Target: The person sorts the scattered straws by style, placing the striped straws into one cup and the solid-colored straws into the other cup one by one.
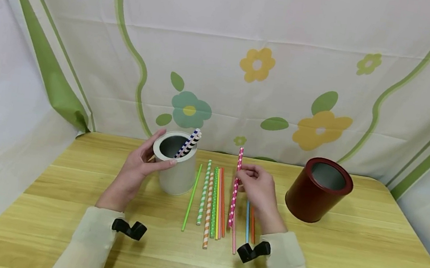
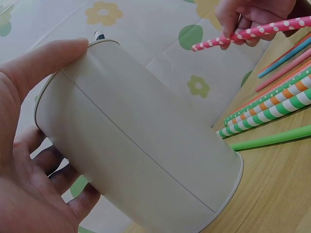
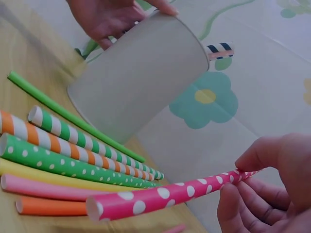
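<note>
The left hand point(image 1: 134, 171) curves round the upper side of a white can point(image 1: 177, 176), thumb on its rim. Striped straws point(image 1: 188, 144), dark and white, lean inside that can. Between thumb and fingers, the right hand point(image 1: 259, 194) pinches a pink straw with white dots point(image 1: 235, 191); in the right wrist view the dotted straw point(image 3: 165, 196) is held near its far end, its near end pointing back over the other straws. Between the hands lie several straws, among them a green one point(image 1: 192, 198), a green-striped one point(image 1: 204, 191) and an orange-striped one point(image 1: 208, 210).
A dark red can point(image 1: 318, 190) stands to the right of the right hand, its open top showing a grey inside. Blue point(image 1: 247, 222) and orange point(image 1: 253, 225) straws lie beside the right wrist. A flowered cloth point(image 1: 224, 63) hangs behind the wooden table point(image 1: 165, 263).
</note>
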A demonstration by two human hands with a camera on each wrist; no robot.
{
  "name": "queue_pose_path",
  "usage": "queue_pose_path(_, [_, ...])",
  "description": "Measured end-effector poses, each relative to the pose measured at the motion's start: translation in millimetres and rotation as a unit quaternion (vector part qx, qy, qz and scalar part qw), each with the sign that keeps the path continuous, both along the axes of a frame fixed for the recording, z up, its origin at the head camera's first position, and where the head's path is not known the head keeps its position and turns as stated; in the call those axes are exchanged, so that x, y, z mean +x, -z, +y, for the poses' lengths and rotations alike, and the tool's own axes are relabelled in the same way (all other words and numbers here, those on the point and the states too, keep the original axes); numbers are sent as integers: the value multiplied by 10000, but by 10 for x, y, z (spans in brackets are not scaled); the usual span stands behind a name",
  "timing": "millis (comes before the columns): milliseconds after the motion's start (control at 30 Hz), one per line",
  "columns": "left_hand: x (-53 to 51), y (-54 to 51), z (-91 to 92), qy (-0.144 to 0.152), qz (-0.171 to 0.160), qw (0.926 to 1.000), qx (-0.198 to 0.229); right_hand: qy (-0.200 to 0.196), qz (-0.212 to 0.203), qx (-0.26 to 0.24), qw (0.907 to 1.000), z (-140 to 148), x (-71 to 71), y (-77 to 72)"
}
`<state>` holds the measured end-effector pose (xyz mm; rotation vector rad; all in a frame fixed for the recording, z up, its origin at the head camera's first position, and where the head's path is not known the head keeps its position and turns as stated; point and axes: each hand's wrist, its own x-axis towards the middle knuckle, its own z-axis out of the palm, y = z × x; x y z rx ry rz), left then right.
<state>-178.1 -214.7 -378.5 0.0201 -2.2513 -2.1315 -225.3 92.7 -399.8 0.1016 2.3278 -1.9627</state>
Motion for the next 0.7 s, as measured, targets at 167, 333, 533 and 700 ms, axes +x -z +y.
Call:
queue_pose_path(167, [2, 0, 1, 17, 0, 10000, 42, 112, 189, -308, 9993, 9, 8, -62])
queue_pose_path(333, [6, -7, 2, 17, -3, 10000, 65, 316, 522, -657, 9960, 12, 34, -127])
queue_pose_path(533, [11, -26, 2, -8, -66, 9999, 93, 530, 836, -1157, 9883, 3, 59, -192])
queue_pose_path(700, [16, -43, -1, -19, -132, 9999, 104, 582, 908, -1300, 9856, 4, 67, -207])
